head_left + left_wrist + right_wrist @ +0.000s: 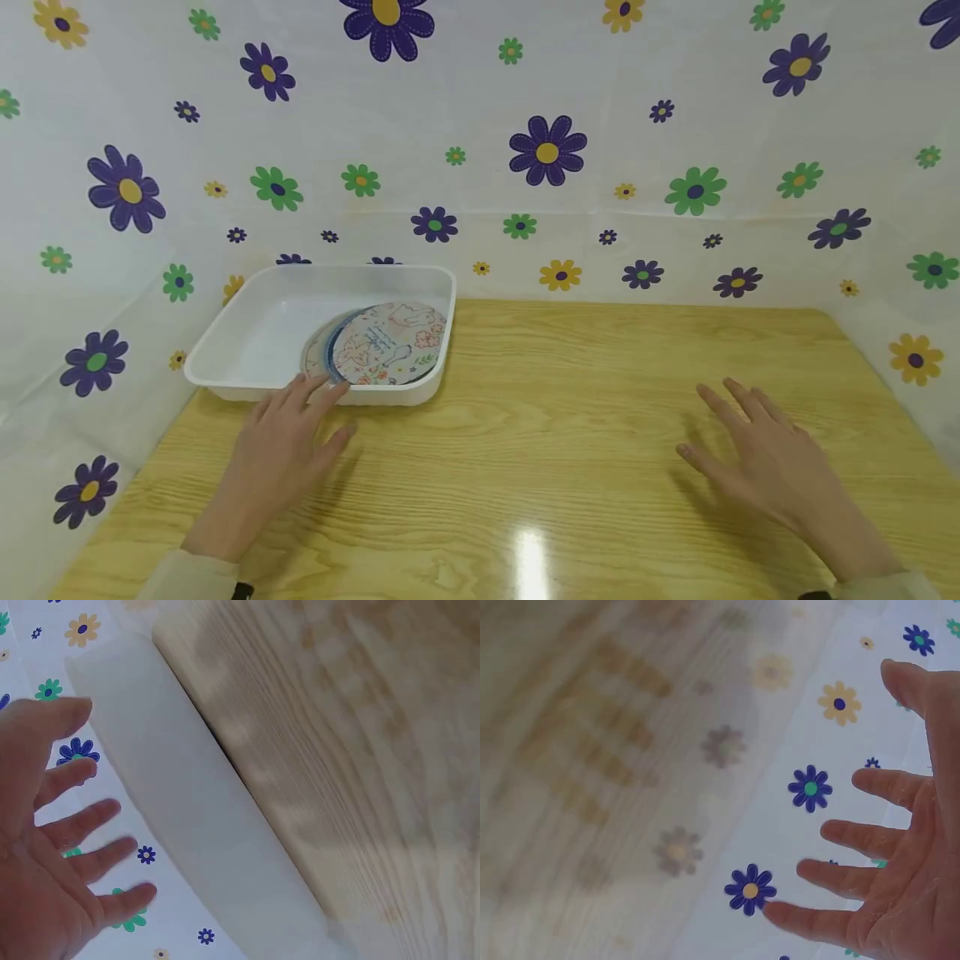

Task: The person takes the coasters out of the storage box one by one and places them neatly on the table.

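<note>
A white rectangular tray (255, 329) stands at the back left of the table. Inside it, at its right end, lie round flat discs that overlap. The top disc (397, 342) is pale, printed with a rabbit, flowers and a spoon, with a dark blue edge; the disc under it (315, 354) shows only a strip at the left. My left hand (281, 446) is spread in front of the tray's near wall, its fingertips by the rim, holding nothing. Over the right part of the table my right hand (768, 458) hovers, fingers apart and nothing in it.
The light wood-grain table (570, 400) stretches between the hands and to the right of the tray. A white cloth (450, 108) with purple, green and yellow flowers hangs behind and along both sides. The tray's back and left walls are close to it.
</note>
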The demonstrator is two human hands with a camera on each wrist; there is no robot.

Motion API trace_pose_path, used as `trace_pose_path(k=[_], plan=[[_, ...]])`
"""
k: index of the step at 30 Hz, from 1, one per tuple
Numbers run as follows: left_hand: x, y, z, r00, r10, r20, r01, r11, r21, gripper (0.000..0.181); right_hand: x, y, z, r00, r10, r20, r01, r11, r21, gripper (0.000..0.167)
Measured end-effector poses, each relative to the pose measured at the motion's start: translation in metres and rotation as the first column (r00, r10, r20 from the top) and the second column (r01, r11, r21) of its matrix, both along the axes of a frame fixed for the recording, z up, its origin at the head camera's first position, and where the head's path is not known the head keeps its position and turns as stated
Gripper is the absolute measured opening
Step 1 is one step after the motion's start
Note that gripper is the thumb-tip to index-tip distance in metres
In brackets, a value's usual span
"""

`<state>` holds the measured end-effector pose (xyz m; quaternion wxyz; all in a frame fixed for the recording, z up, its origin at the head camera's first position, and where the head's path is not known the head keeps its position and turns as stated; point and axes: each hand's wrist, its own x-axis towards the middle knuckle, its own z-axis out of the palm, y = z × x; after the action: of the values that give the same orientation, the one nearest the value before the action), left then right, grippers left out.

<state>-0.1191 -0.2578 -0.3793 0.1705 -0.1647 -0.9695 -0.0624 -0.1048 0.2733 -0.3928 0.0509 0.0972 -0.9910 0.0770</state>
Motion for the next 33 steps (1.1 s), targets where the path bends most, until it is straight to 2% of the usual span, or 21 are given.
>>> trace_pose_path(k=[2, 4, 9, 14, 19, 25, 30, 33], plan=[[-0.007, 0.001, 0.0, 0.997, -0.054, -0.06, 0.056, 0.998, 0.041, 0.045, -0.006, -0.005, 0.004, 0.999, 0.034, -0.017, -0.035, 0.999, -0.035, 0.076], [-0.013, 0.002, 0.0, 0.994, -0.066, -0.082, 0.071, 0.996, 0.059, 0.04, -0.013, -0.01, 0.009, 0.997, 0.068, -0.031, -0.069, 0.996, -0.047, 0.07], [-0.021, 0.006, -0.002, 0.992, -0.036, -0.121, 0.046, 0.996, 0.078, 0.031, -0.029, -0.027, 0.02, 0.992, 0.121, -0.032, -0.123, 0.991, -0.054, 0.06], [-0.027, 0.01, -0.005, 0.982, -0.014, -0.188, 0.037, 0.992, 0.12, 0.021, -0.046, -0.045, 0.028, 0.984, 0.173, -0.04, -0.175, 0.983, -0.052, 0.054], [-0.026, 0.015, -0.004, 0.972, 0.011, -0.237, 0.017, 0.993, 0.116, 0.014, -0.061, -0.064, 0.03, 0.97, 0.231, -0.082, -0.235, 0.971, -0.048, 0.049], [-0.018, 0.029, 0.0, 0.979, 0.027, -0.204, -0.01, 0.996, 0.085, 0.013, -0.07, -0.082, 0.028, 0.961, 0.262, -0.084, -0.269, 0.96, -0.078, 0.044], [-0.009, 0.043, -0.002, 0.99, 0.046, -0.132, -0.037, 0.997, 0.073, 0.013, -0.071, -0.092, 0.02, 0.959, 0.274, -0.076, -0.281, 0.953, -0.11, 0.042], [-0.004, 0.049, -0.001, 0.994, 0.066, -0.085, -0.061, 0.996, 0.067, 0.014, -0.074, -0.101, 0.015, 0.952, 0.291, -0.099, -0.301, 0.947, -0.113, 0.042]])
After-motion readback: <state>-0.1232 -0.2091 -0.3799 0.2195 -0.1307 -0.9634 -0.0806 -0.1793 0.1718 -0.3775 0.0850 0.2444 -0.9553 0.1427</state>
